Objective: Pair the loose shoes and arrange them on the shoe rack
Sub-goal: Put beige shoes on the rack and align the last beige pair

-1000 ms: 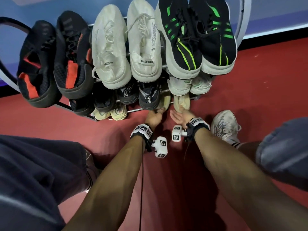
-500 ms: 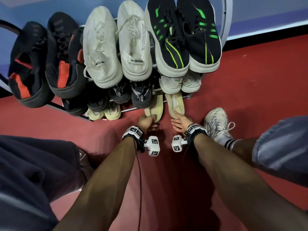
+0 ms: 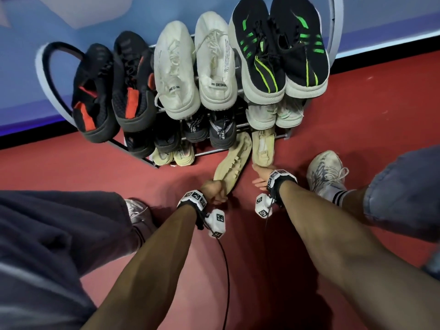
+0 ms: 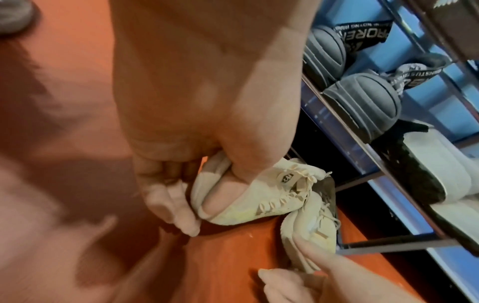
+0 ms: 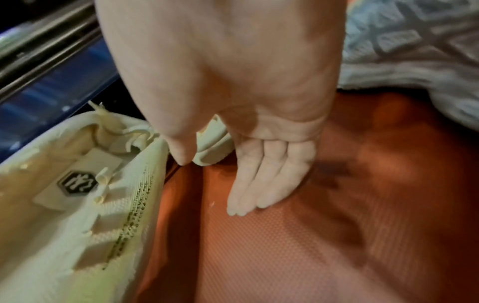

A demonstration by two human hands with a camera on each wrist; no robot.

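Two cream knit shoes lie on the red floor at the foot of the shoe rack (image 3: 240, 126). My left hand (image 3: 215, 190) grips the heel of the left cream shoe (image 3: 234, 160), which lies slanted with its toe under the bottom rail. In the left wrist view the thumb and fingers (image 4: 199, 213) pinch that heel (image 4: 272, 196). My right hand (image 3: 260, 175) is at the heel of the right cream shoe (image 3: 263, 148). Its fingers (image 5: 249, 192) point straight down at the floor and the thumb touches the heel (image 5: 212, 147).
The top tier holds a black-and-red pair (image 3: 112, 91), a white pair (image 3: 195, 67) and a black-and-green pair (image 3: 281, 51). Darker pairs and a pale yellow pair (image 3: 173, 157) sit lower down. My own white sneaker (image 3: 326, 172) stands close on the right, and a blue wall is behind the rack.
Both cream shoes have slid out from under the rack toward me. The left one has come out further and turned aslant. Both hands drew back with them.
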